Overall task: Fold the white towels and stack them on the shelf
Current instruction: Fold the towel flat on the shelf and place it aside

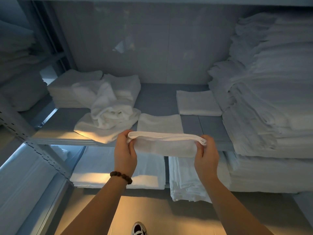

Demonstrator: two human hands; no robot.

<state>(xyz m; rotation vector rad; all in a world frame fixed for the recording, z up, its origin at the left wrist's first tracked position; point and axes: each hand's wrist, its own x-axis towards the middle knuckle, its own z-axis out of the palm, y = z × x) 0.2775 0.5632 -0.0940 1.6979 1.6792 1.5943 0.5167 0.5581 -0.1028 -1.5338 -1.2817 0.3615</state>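
A folded white towel hangs in the air in front of the grey shelf, held level by its two ends. My left hand grips its left end and my right hand grips its right end. Just beyond it, a folded towel lies flat at the shelf's front edge. Another folded towel lies further back on the right. A crumpled heap of unfolded white towels sits on the left half of the shelf.
Folded stacks stand at the shelf's back left. A tall pile of white linen fills the right side. A lower shelf holds folded sheets. A slotted metal upright runs down the left. A shoe shows on the floor.
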